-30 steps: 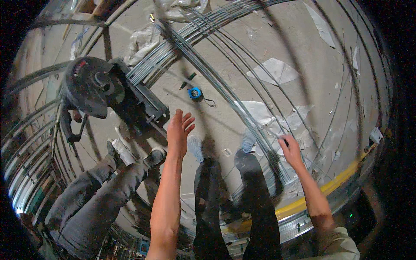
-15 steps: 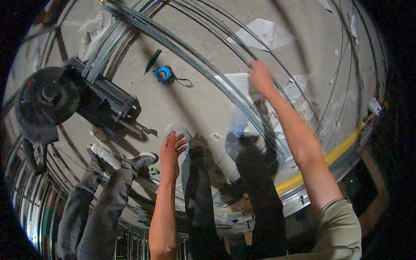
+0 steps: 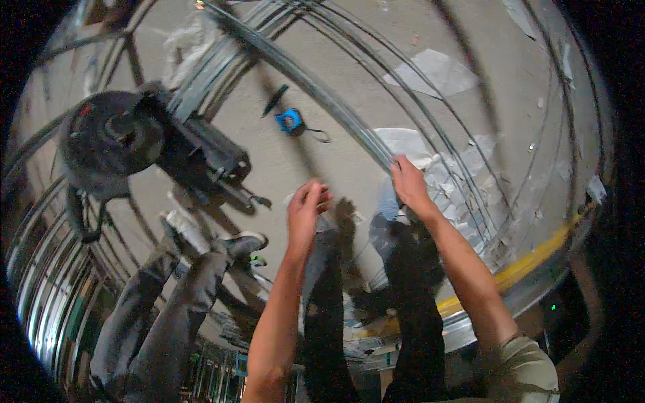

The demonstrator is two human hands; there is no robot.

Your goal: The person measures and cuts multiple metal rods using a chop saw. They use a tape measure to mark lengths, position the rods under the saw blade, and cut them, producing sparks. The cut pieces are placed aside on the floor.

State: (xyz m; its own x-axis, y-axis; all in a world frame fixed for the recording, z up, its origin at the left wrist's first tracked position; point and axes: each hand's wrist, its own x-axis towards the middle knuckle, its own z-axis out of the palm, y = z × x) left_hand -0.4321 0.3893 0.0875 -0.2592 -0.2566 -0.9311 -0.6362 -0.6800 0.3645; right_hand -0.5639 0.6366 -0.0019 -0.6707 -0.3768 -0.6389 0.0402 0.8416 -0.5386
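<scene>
The bundle of metal rods (image 3: 304,76) slants from the upper left to right of centre; a firm grip holding it together should work best, ideally with both hands. The right hand (image 3: 408,183) seems to pinch its near end; half a second ago it reaches higher, over the separate rods (image 3: 384,62). The left hand (image 3: 309,207), empty, is now loosely curled, less spread.

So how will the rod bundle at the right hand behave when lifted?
The rod bundle probably flexes, being long and slender. Its separate rods may shift against each other. Their smooth-looking metal could slip in the bare right hand.
</scene>
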